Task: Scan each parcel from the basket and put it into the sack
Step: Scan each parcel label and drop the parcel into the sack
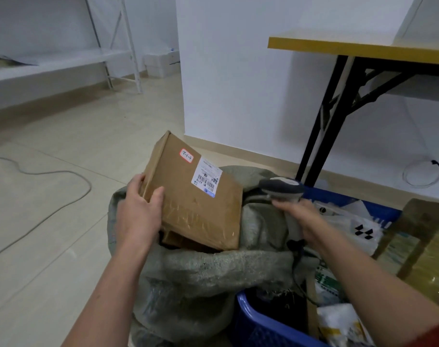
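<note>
The left hand [141, 206] grasps a cardboard parcel [196, 196] by its edge, tilted over the open mouth of the grey sack [213, 269]. The right hand [301, 221] grips a scanner [283, 194] just right of it, above the blue basket [261, 324].

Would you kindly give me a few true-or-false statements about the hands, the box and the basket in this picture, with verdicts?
1. The left hand grips the cardboard box by its left edge. True.
2. The right hand holds nothing. False: it grips the scanner by its handle.
3. The cardboard box is at the open mouth of the grey sack. True.
4. The blue basket has no parcels in it. False: several bagged parcels lie in it.
</note>
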